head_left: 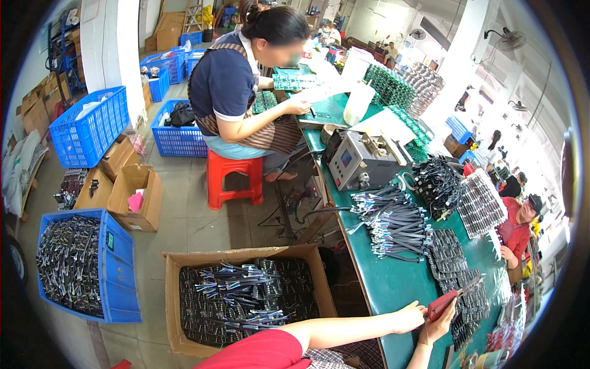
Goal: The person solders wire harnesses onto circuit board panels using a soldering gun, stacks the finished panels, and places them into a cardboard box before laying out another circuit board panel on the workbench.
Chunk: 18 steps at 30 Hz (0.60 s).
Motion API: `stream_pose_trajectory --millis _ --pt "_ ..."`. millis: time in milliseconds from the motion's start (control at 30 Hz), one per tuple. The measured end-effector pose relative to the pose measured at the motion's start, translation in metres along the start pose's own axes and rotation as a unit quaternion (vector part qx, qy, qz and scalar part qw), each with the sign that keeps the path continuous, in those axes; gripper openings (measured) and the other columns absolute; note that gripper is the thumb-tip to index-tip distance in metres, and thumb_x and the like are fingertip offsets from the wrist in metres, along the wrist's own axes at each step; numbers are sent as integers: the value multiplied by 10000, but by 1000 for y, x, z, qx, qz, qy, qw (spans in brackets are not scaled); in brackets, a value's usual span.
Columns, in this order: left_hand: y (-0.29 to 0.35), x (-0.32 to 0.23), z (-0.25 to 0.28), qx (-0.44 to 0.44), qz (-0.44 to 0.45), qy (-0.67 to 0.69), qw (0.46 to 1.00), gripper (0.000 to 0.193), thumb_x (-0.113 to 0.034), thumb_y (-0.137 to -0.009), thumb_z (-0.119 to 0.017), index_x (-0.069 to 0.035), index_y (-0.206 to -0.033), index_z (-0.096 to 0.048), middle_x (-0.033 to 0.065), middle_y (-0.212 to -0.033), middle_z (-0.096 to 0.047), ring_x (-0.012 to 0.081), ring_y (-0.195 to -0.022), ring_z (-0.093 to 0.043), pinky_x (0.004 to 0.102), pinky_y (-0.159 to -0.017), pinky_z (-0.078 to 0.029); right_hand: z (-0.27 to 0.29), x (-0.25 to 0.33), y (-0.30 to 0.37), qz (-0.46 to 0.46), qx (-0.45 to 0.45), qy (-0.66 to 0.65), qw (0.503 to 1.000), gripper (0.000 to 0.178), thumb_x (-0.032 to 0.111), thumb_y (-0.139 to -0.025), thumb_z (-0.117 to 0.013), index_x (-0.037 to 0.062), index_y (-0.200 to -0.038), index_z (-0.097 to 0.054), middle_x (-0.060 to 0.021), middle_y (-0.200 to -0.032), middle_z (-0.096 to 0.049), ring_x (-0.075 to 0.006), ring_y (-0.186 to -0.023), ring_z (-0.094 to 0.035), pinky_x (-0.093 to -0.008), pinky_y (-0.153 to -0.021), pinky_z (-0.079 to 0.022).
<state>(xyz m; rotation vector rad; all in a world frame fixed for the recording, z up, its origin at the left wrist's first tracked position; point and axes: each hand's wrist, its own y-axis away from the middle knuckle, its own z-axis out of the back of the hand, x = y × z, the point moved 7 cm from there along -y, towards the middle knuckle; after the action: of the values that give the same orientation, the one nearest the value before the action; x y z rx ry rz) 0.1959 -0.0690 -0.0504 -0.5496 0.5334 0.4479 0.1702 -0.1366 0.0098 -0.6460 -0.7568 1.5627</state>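
My right hand (437,330) is closed around a red-handled tool (441,305) with a narrow grey front end, over the near part of the green bench. My left hand (408,318) is beside it, its fingers bent together close to the red handle; what they pinch, if anything, is too small to make out. Flat black panels (447,253) with many small parts lie in overlapping rows just past the tool. Farther along lies a heap of short black cables (393,224) with blue and white wire ends.
Below the bench's left edge stands a cardboard box (246,253) of black panels and cables. A grey bench machine (359,161) stands farther up. A co-worker (236,86) sits on a red stool (233,178), another person (519,224) across the bench. A blue crate (120,264) stands left.
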Motion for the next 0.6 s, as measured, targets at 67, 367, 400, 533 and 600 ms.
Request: stream_pose_trajectory --millis 67,367,400,533,600 --pt "1 0 2 -10 4 1 1000 160 -136 -709 -534 -15 -775 -616 153 -1123 -492 281 -1119 -410 509 -946 -301 0 0 1 1 1 -3 1000 653 249 -733 -641 6 -1270 -357 -214 -1175 -479 -393 -1028 -503 -414 -818 -445" --pt "2 -2 3 -2 -1 14 1000 151 -136 -714 -537 -17 -760 -618 158 -1117 -500 278 -1121 -412 494 -937 -309 0 -1 1 -13 0 -10 1000 657 241 -726 -648 13 -1270 -359 -212 -1171 -480 -397 -1021 -504 -416 -816 -445" --pt "2 -2 5 -13 -1 9 1000 153 -140 -714 -541 -17 -758 -620 157 -1110 -503 278 -1116 -415 489 -934 -311 0 -1 1 -11 0 -9 1000 661 225 -717 -651 17 -1272 -358 -213 -1168 -481 -398 -1020 -503 -416 -815 -444" --pt "2 -1 2 14 8 9 1000 161 -142 -704 -558 -11 -768 -624 157 -1095 -507 279 -1104 -424 482 -931 -314 -3 -6 2 -46 29 -22 998 697 172 -699 -645 52 -1308 -330 -194 -1221 -456 -377 -1076 -478 -403 -848 -430" --pt "2 -1 5 -12 -2 0 1000 157 -140 -702 -561 -13 -769 -623 154 -1083 -510 274 -1094 -429 476 -924 -320 -3 -4 1 -34 19 -26 999 696 173 -698 -645 51 -1307 -330 -194 -1220 -455 -380 -1074 -478 -403 -848 -429"
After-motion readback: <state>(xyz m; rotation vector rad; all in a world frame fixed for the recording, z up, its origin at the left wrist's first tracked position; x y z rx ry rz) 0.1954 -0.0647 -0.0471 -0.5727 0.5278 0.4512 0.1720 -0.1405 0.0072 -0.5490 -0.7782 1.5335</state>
